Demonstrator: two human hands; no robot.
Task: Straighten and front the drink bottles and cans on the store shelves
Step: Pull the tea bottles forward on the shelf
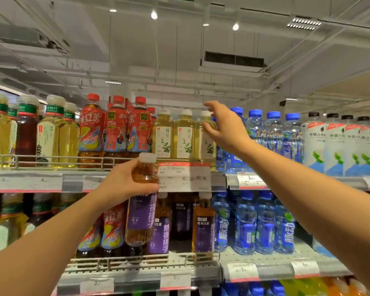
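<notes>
Gripping the purple-label tea bottle (141, 201) at its neck, the left hand (124, 182) holds it in front of the upper shelf edge (41, 182); the right hand (224, 127), fingers spread wide, reaches beside the rightmost pale-yellow tea bottle (206, 137) at the blue-bottle boundary

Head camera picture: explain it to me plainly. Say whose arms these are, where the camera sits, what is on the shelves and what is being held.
There is no machine here. A person wears a camera on the head, so you see their own two arms reaching toward store shelves. The left hand grips a tea bottle with a purple label by its neck, in front of the shelves. The right hand reaches up, fingers spread, to the pale yellow tea bottles on the upper shelf; whether it touches one is unclear. Red-labelled tea bottles stand left of them, blue water bottles to the right.
</notes>
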